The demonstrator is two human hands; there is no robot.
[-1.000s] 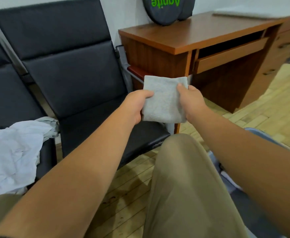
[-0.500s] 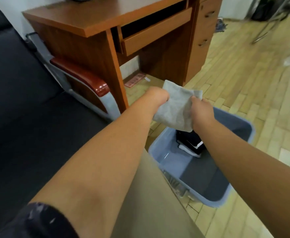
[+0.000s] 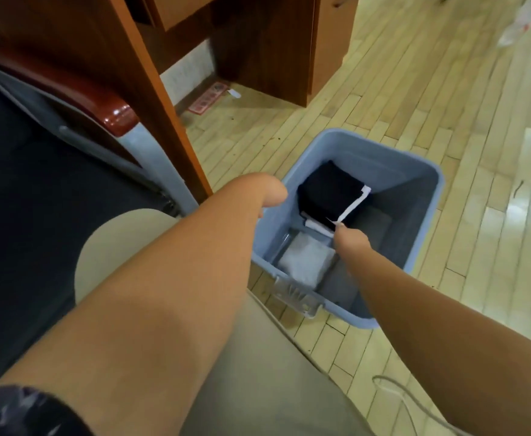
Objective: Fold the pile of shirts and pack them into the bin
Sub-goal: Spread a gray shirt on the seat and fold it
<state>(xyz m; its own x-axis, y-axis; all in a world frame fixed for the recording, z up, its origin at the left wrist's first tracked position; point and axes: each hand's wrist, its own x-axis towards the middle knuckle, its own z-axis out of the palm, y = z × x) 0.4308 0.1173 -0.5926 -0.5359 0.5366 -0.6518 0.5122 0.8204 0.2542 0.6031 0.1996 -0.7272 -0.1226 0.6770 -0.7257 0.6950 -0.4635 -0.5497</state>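
Left grip [image 3: 272, 193] hangs bent at the wrist over the 9 o'clock rim of the bin [image 3: 383, 158]. Only its rounded back shows and the fingers are turned out of sight, so I cannot tell whether it holds the rim or anything else. Right grip [image 3: 352, 240] reaches down inside the bin near its middle, its tip at the white edge of the black shirt [image 3: 330, 191]. Its fingers are also hidden behind the back of the hand, so whether it pinches that edge or only touches it cannot be told.

The black shirt lies folded in the bin toward 11 o'clock, with a white layer showing beneath its 5 o'clock side. A folded grey shirt [image 3: 305, 262] lies flat on the bin's bottom in the 7 o'clock corner, just beside the right wrist and apart from both grips. At 3 o'clock of the bin's bottom there is a darker grey patch, which may be cloth or shadow.

The blue bin stands on the wood floor [image 3: 446, 105] at 3 o'clock of the view, with a clear latch [image 3: 295, 295] on its 6 o'clock wall. A tan trouser leg [image 3: 258, 372] fills 6 o'clock. A desk [image 3: 132, 58] stands at 12 o'clock, a red armrest [image 3: 113, 111] at 10 and a dark seat [image 3: 22, 199] at 9. A pale cable [image 3: 409, 401] loops on the floor at 5 o'clock.
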